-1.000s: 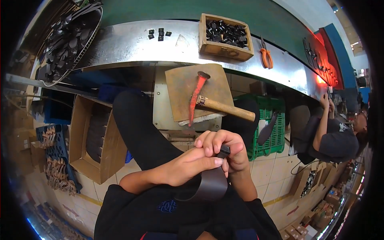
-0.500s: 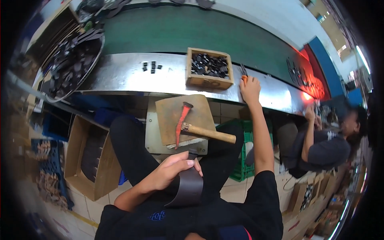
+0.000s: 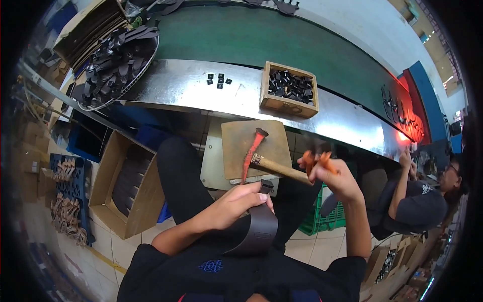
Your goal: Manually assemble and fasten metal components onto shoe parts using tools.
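Note:
My left hand (image 3: 236,204) is closed on a dark brown leather-like strap (image 3: 260,231), which curves down toward my lap. A small black piece (image 3: 267,186) sits at the strap's upper end, just past my fingertips. To the right, my right hand (image 3: 342,182) grips orange-handled pliers (image 3: 324,160); their jaws are blurred. Between my knees a tan board (image 3: 233,143) lies on a pale stand (image 3: 210,163). Across it rests a hammer with a red head (image 3: 250,155) and a wooden handle (image 3: 284,170), the handle's end pointing toward my right hand.
A wooden box (image 3: 287,107) of small black pieces stands on the metal ledge (image 3: 171,83), with several loose black pieces (image 3: 220,79) left of it. Beyond runs a green belt (image 3: 226,38). A cardboard box (image 3: 135,214) and green crate (image 3: 329,224) flank me. Another person (image 3: 420,201) sits at right.
My right hand has lifted the pliers off the metal ledge and brought them back toward my left hand. The strap stays in my left hand. The view has shifted slightly.

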Motion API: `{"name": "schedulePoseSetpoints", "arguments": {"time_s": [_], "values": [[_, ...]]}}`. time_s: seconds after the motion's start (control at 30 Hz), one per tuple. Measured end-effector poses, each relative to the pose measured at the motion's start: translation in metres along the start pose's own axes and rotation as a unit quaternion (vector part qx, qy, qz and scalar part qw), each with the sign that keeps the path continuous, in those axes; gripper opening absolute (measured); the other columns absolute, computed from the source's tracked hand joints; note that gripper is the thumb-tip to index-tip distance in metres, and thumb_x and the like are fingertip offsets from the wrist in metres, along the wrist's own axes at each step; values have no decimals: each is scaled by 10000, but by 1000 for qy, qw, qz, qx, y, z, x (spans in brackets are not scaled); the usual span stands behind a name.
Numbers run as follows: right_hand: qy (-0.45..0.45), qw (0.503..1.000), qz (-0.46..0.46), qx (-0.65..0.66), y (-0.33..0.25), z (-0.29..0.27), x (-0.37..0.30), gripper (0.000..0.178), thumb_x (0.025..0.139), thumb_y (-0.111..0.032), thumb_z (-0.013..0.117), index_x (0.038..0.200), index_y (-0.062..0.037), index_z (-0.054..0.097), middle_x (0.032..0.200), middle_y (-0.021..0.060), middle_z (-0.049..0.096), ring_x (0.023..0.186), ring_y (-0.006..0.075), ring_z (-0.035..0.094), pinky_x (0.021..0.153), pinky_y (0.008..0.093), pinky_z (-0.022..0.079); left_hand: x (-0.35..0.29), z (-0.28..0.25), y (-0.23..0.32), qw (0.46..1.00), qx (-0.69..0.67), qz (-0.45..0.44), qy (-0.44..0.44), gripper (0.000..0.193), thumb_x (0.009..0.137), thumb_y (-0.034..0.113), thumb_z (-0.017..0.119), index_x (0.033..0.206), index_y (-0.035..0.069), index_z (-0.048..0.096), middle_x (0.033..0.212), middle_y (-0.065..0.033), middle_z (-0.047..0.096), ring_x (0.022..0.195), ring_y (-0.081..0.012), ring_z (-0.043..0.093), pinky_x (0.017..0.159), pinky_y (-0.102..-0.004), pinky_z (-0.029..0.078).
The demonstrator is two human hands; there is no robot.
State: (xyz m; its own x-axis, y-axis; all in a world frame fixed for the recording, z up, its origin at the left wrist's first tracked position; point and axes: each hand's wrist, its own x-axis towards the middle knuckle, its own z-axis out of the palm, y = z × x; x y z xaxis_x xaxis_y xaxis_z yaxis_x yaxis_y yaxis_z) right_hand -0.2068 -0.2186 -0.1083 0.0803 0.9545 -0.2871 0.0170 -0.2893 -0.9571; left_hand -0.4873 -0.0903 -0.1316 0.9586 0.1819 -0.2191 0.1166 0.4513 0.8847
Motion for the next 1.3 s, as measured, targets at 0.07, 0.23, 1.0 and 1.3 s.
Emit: {"name": "schedulePoseSetpoints", "arguments": {"time_s": [0.07,0.23,1.0,1.3], "values": [[-55,995,-2,-89,-17,15,-17,277,932,-232,693,1019,30,712,1270,128,609,1183,240,587,995,366,457,0,2,4,1000,-28,-5,-1,345,1039,283,452,992,-7,633,958,-69,643,923,-125,567,862,-278,436],[-146,940,-26,-307,-30,35,-41,354,912,-240,719,1158,4,649,1389,158,524,1267,324,499,1072,421,351,-3,4,0,1000,-19,16,-10,346,1037,275,444,991,-16,625,960,-84,646,937,-143,574,874,-292,436],[-144,904,3,-402,-65,62,-48,393,888,-300,754,1015,36,594,1327,225,473,1168,397,532,1009,437,444,-13,4,-8,993,-103,-21,-55,297,1028,284,437,1083,47,608,1034,-28,662,888,-68,557,698,-229,432],[-135,895,-55,-421,-68,58,-50,266,825,-162,775,926,43,638,1183,219,577,1050,382,577,910,420,483,-17,4,-9,995,-52,-19,-87,307,1010,310,455,1008,50,618,862,-6,575,783,-76,512,660,-245,411]]}}
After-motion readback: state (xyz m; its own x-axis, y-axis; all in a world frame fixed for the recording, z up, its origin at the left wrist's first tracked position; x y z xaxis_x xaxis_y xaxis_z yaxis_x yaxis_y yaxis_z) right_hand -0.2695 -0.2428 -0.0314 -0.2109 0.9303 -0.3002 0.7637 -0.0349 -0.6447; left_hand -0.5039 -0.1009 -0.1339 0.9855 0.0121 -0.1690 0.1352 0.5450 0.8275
